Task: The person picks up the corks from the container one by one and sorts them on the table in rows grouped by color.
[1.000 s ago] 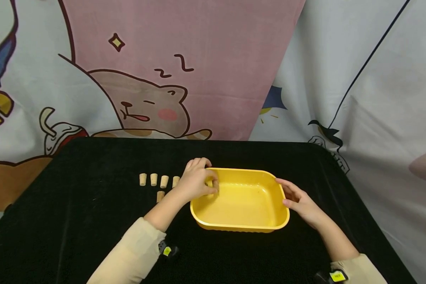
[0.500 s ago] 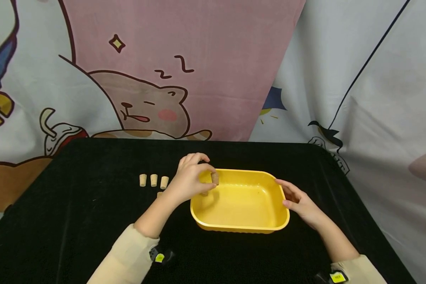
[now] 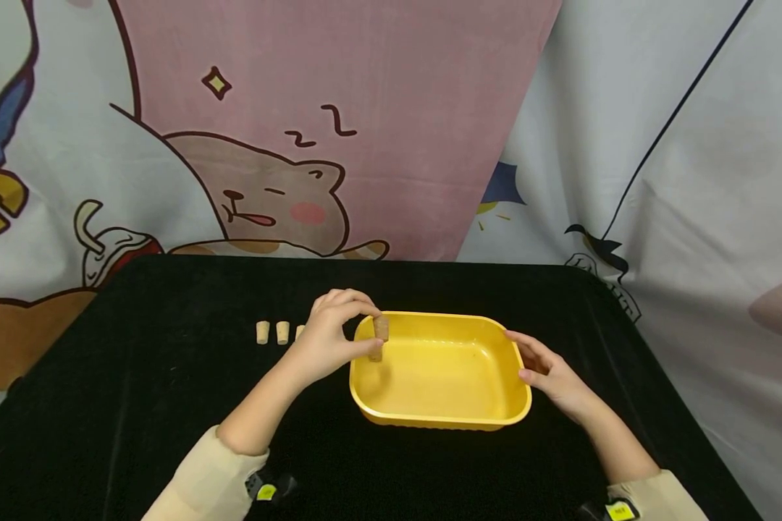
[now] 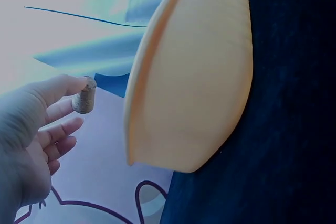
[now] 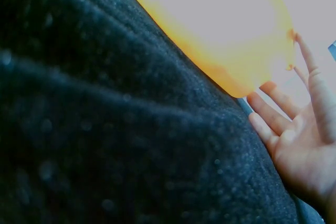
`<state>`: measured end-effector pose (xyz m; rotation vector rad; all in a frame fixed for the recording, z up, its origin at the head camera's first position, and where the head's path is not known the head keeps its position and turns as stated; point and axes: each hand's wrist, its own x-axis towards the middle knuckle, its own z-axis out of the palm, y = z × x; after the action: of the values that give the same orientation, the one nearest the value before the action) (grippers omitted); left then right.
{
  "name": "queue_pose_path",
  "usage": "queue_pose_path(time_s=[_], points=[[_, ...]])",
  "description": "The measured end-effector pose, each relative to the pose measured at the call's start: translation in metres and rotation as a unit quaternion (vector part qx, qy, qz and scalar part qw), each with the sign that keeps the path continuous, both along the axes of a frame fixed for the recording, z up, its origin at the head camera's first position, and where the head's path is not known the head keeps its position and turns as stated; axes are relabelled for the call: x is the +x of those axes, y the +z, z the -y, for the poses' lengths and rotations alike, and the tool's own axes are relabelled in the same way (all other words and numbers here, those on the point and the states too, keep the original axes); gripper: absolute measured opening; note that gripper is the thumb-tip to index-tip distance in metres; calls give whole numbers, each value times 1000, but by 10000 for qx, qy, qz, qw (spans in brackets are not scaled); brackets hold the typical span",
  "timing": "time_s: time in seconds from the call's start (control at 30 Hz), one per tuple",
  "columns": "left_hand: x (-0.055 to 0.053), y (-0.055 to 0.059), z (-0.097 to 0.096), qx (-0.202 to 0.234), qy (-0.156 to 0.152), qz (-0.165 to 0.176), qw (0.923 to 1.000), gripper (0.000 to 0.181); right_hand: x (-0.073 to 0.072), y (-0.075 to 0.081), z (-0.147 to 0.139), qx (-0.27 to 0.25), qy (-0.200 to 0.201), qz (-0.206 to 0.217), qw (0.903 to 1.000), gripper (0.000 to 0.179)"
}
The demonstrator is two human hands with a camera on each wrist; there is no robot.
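Note:
My left hand (image 3: 329, 336) pinches a small cork stopper (image 3: 381, 328) between thumb and forefinger, over the left end of the yellow basin (image 3: 439, 420). In the left wrist view the same cork (image 4: 85, 98) stands near upright between the fingertips, beside the basin's outer wall (image 4: 194, 77), with the other fingers loose below. A second cork (image 3: 376, 354) lies inside the basin, partly behind my thumb. At the right end my right hand (image 3: 554, 373) touches the rim with thumb and forefinger. Its fingers reach loosely to the outer wall in the right wrist view.
On the black cloth (image 3: 169, 420) left of the basin, a cork (image 3: 263, 333) and another cork (image 3: 283, 333) stand in a row. A third cork (image 3: 299, 331) is half hidden by my left hand. Behind the table hangs a printed curtain (image 3: 397, 108).
My left hand has risen from inside the basin and drawn left with a cork between its fingertips, now covering some corks on the cloth. The right hand and basin have stayed put.

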<state>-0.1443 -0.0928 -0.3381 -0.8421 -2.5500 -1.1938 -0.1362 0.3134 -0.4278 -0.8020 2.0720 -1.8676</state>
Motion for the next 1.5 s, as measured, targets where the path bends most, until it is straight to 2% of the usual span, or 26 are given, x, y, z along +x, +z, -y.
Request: queue_pose_path(time_s=[0.23, 0.37, 0.6, 0.87, 1.0, 1.2, 1.5], points=[[8, 4, 20, 109, 211, 1, 9997, 34, 0, -2, 0, 36, -37, -1, 10000, 57], [13, 4, 35, 172, 434, 212, 9987, 33, 0, -3, 0, 48, -53, -21, 10000, 57], [15, -4, 65, 162, 706, 381, 9966, 34, -1, -4, 0, 26, -44, -30, 10000, 57], [14, -18, 99, 21, 641, 280, 9975, 34, -1, -6, -1, 18, -58, 73, 10000, 57], [12, -28, 112, -92, 527, 365, 9979, 35, -1, -7, -2, 57, -56, 15, 10000, 57], [5, -41, 128, -294, 411, 602, 9969, 38, 0, -6, -2, 54, -12, -28, 10000, 57], [0, -52, 142, -604, 400, 1181, 9904, 35, -1, -2, 0, 57, -14, 6, 10000, 57]])
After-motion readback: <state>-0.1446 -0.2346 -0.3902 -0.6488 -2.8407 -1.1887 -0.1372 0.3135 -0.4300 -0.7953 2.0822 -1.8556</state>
